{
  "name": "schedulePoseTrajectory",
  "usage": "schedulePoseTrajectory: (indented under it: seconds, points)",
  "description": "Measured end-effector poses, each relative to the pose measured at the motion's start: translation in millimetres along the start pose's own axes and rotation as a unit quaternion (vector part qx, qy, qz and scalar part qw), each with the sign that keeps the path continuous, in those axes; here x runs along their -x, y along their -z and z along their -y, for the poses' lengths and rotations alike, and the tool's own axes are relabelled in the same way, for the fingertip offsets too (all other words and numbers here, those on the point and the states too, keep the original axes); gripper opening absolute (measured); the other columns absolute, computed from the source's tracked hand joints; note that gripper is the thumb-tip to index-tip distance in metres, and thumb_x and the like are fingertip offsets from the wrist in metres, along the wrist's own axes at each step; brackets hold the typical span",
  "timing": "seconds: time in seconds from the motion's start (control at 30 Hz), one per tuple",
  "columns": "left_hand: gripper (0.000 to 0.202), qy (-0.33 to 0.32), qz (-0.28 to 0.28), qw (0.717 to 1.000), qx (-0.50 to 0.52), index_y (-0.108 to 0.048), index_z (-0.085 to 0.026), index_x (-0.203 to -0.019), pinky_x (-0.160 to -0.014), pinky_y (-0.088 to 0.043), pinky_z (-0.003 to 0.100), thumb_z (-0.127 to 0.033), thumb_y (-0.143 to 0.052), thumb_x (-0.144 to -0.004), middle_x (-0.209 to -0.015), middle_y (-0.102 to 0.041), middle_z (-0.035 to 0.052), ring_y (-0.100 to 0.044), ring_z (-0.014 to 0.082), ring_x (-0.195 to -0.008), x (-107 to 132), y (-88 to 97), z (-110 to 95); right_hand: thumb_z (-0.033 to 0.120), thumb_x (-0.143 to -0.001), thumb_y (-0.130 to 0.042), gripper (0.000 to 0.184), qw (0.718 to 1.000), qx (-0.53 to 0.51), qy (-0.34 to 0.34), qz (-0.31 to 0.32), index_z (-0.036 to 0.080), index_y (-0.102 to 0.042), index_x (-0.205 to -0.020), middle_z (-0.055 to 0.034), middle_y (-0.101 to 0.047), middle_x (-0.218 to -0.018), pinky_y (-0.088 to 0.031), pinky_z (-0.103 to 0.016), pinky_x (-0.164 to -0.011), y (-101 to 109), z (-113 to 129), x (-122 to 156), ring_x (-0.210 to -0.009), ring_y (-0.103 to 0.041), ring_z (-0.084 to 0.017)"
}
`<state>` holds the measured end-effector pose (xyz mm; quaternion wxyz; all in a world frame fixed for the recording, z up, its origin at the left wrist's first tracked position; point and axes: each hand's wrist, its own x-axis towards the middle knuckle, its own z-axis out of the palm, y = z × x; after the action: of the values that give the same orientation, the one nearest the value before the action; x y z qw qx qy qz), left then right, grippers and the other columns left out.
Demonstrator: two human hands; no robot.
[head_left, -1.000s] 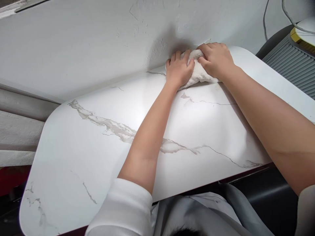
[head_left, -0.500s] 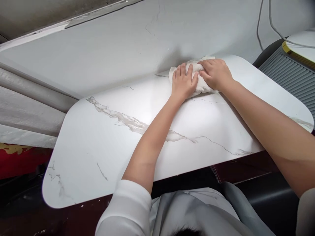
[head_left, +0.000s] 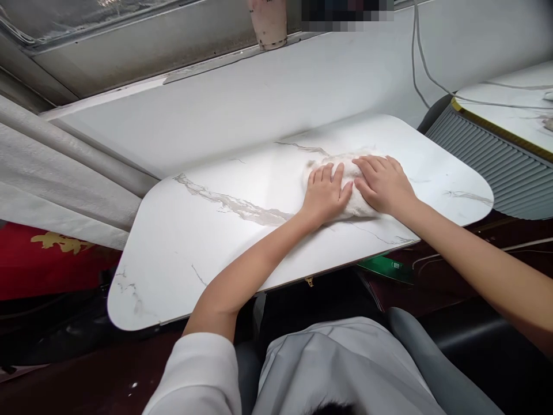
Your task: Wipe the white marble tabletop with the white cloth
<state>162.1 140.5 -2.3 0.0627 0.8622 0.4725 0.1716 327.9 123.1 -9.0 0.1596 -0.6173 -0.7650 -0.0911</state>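
Cloth (head_left: 359,203), long axis roughly sideways, lies under left grip (head_left: 325,197) and right grip (head_left: 386,183), both spread.

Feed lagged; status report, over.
Left hand, right hand atop bunched white fabric cloth. Cloth on white marble-patterned tabletop. Pinkish tapered cup beyond, clear of hands.

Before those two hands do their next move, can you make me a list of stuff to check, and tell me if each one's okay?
1. Left hand on the white cloth: ok, it rests there with fingers spread.
2. Right hand on the cloth too: ok, it rests beside the left.
3. Cloth on the tabletop: ok, it lies bunched near the table's right half.
4. Cup away from the hands: ok, it stands on the ledge behind the table.
5. Underside of the cloth clean: cannot tell, it is hidden.
6. Curtain not touching the table: cannot tell, it hangs right by the left end.
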Motion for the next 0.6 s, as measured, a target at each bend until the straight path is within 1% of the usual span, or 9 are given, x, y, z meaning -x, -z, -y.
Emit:
schedulePoseTrajectory:
  seconds: [0.07, 0.17, 0.3, 0.4, 0.5, 0.6]
  points:
    - [0.054, -0.003, 0.007, 1.0, 0.001, -0.042, -0.011, -0.148, -0.122, -0.023, 0.045, -0.04, -0.038, -0.102, -0.154, -0.042, 0.0186, -0.036, 0.0286, -0.144, 16, 2.8, -8, 0.033, -0.096, -0.03, 0.051, 1.0, 0.008, 0.0, 0.001, 0.014, -0.049, -0.139, -0.014, -0.053, -0.141, -0.029, -0.054, -0.115, 7, 6, 17, -0.134, -0.045, -0.03]
    - [0.055, -0.011, 0.01, 1.0, 0.002, -0.042, -0.011, -0.148, -0.123, -0.023, 0.046, -0.04, -0.039, -0.102, -0.153, -0.043, 0.0182, -0.037, 0.029, -0.144, 35, 5.1, -18, 0.033, -0.096, -0.03, 0.051, 1.0, 0.013, 0.005, -0.013, 0.013, -0.051, -0.138, -0.0143, -0.054, -0.14, -0.031, -0.054, -0.114, 15, 14, 39, -0.133, -0.046, -0.031]
    - [0.054, -0.011, 0.018, 1.0, 0.009, -0.043, -0.01, -0.148, -0.124, -0.021, 0.048, -0.038, -0.039, -0.101, -0.152, -0.044, 0.0189, -0.037, 0.0306, -0.144, 55, 8.1, -28, 0.033, -0.097, -0.029, 0.05, 1.0, 0.014, 0.008, -0.02, 0.014, -0.051, -0.138, -0.0142, -0.054, -0.14, -0.033, -0.054, -0.114, 23, 23, 59, -0.134, -0.047, -0.031]
    - [0.056, -0.011, 0.032, 0.999, 0.008, -0.042, -0.006, -0.148, -0.124, -0.019, 0.05, -0.034, -0.038, -0.1, -0.153, -0.042, 0.0209, -0.036, 0.0333, -0.145, 65, 11.9, -33, 0.033, -0.097, -0.028, 0.05, 1.0, 0.018, 0.01, -0.016, 0.016, -0.05, -0.139, -0.0135, -0.054, -0.141, -0.032, -0.055, -0.114, 28, 30, 69, -0.134, -0.046, -0.031]
    - [0.054, -0.011, 0.041, 0.999, 0.017, -0.045, -0.003, -0.144, -0.125, -0.019, 0.052, -0.029, -0.039, -0.097, -0.152, -0.043, 0.0231, -0.035, 0.0345, -0.145, 72, 15.4, -37, 0.033, -0.098, -0.027, 0.051, 0.999, 0.029, 0.01, -0.011, 0.015, -0.05, -0.14, -0.0146, -0.054, -0.141, -0.032, -0.055, -0.114, 30, 37, 74, -0.134, -0.046, -0.032]
    - [0.051, 0.001, 0.047, 0.998, 0.038, -0.047, -0.006, -0.141, -0.124, -0.021, 0.054, -0.028, -0.039, -0.096, -0.152, -0.043, 0.0226, -0.034, 0.0334, -0.146, 73, 16.6, -37, 0.032, -0.097, -0.027, 0.051, 0.999, 0.041, 0.004, -0.005, 0.014, -0.049, -0.14, -0.017, -0.054, -0.14, -0.032, -0.056, -0.113, 29, 42, 73, -0.133, -0.047, -0.033]
